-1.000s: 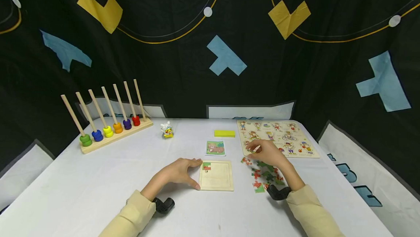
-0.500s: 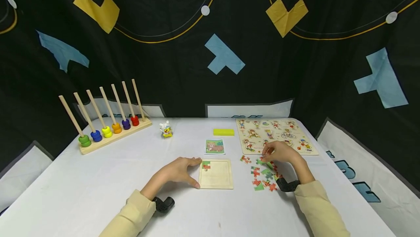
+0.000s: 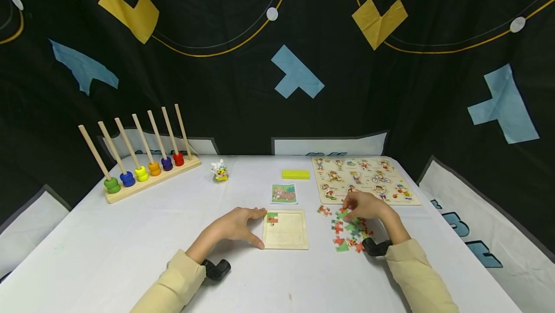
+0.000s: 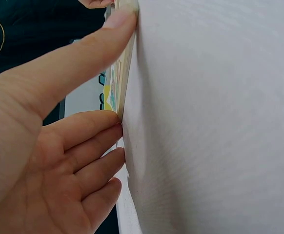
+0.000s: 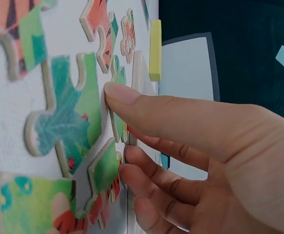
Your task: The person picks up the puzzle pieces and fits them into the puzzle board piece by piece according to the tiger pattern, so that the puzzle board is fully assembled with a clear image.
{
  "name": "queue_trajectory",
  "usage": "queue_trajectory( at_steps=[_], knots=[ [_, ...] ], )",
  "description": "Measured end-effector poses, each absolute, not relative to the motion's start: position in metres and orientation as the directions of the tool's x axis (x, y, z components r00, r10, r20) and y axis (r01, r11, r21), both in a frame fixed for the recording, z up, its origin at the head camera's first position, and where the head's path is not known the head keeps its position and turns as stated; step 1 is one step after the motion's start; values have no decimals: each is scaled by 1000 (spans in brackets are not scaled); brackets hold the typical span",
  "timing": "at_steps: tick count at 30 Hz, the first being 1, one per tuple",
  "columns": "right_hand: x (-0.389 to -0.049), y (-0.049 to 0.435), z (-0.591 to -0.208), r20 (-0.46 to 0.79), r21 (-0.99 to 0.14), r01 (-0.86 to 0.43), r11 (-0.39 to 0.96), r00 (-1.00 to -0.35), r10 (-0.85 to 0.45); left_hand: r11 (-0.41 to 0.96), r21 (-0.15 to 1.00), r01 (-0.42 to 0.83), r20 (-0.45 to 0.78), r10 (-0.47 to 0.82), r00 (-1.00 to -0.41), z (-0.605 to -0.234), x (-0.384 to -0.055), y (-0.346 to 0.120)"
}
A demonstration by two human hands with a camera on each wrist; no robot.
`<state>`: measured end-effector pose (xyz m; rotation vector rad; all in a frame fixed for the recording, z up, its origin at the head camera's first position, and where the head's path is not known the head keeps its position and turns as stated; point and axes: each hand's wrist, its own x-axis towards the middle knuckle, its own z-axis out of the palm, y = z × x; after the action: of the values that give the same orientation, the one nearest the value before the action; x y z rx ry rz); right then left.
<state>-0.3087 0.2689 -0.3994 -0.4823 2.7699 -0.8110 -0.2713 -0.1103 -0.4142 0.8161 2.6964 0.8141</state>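
Observation:
My left hand [image 3: 237, 226] spans the left side of the square wooden puzzle tray [image 3: 288, 236], thumb and fingertips touching its edge [image 4: 126, 83]. A green and red puzzle piece [image 3: 272, 217] lies in the tray's upper left corner. My right hand [image 3: 367, 205] is low over loose puzzle pieces [image 3: 340, 244] on the table right of the tray. Its thumb and index finger pinch a green puzzle piece [image 5: 118, 126] by its edges, low at the table. The index fingertip is partly hidden behind that piece in the right wrist view.
A picture card [image 3: 284, 193] and a yellow block [image 3: 296, 175] lie beyond the tray. Behind the right hand is a wooden board with printed figures [image 3: 360, 171]. A peg stacker with coloured rings [image 3: 151, 178] and a small figurine [image 3: 219, 171] stand at the back left.
The right hand has moved right and down from the figure board's edge to the loose pieces, then slightly left with the green puzzle piece. The left hand stays at the tray.

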Motion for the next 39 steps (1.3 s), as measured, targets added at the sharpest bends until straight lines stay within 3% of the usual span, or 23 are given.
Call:
queue_trajectory(
  at_steps=[11, 21, 32, 39],
  knots=[
    [-308, 267, -399, -113, -616, -280, 736, -894, -435, 695, 560, 450, -37, 564, -825, -415, -272, -111],
    [-307, 264, -396, -138, -610, -216, 762, -919, -371, 693, 565, 447, -41, 565, -824, -416, -273, -111],
    [-309, 264, -399, -121, -590, -259, 764, -908, -402, 687, 577, 441, -41, 564, -824, -417, -273, -111],
    [-310, 262, -399, -128, -657, -238, 715, -899, -418, 689, 573, 443, -39, 563, -826, -416, -272, -111]
  ],
)
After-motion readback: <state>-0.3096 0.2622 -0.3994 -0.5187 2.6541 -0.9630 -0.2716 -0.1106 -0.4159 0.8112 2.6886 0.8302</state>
